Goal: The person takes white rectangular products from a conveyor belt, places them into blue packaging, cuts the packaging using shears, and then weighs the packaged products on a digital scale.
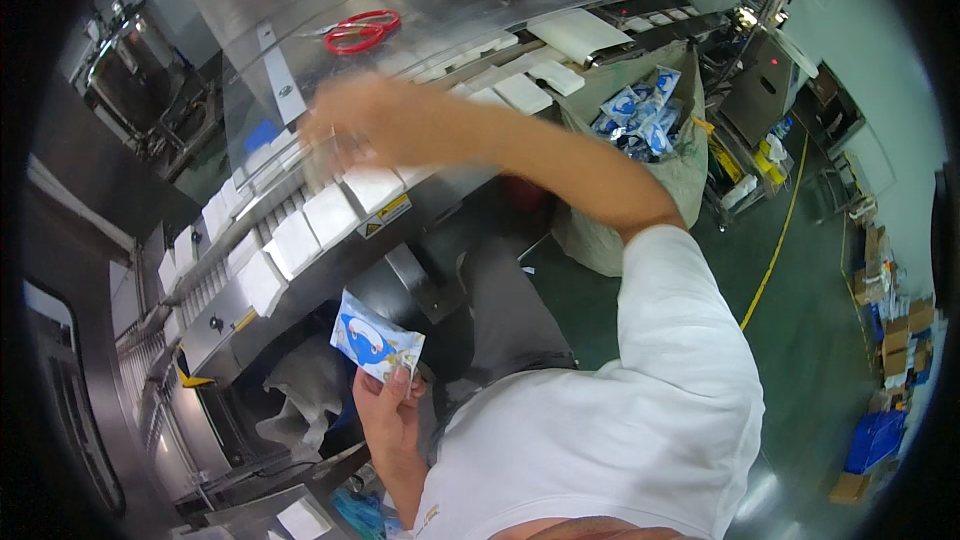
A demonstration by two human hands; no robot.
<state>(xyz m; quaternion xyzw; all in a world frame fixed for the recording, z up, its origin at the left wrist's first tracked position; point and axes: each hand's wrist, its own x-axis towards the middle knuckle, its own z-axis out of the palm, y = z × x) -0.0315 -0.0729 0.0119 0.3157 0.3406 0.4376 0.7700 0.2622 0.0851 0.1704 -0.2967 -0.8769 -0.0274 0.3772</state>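
My left hand (392, 408) pinches the lower corner of a blue and white plastic packet (376, 338), holding it up in front of the conveyor's near side. Above the conveyor (232, 312) my right arm reaches across, and its hand (365, 125) is smeared by motion. Whether those fingers hold anything cannot be made out. White flat rectangular pieces (330, 214) lie in rows along the conveyor, several of them just below my right hand. Part of the row is hidden behind my right forearm.
Red-handled scissors (362, 32) lie on the metal top beyond the conveyor. A large pale sack (590, 230) of blue and silver packets (645, 115) stands right of it. Cardboard boxes (895, 340) and a blue crate (873, 442) sit along the right wall. A steel tank (135, 65) stands far left.
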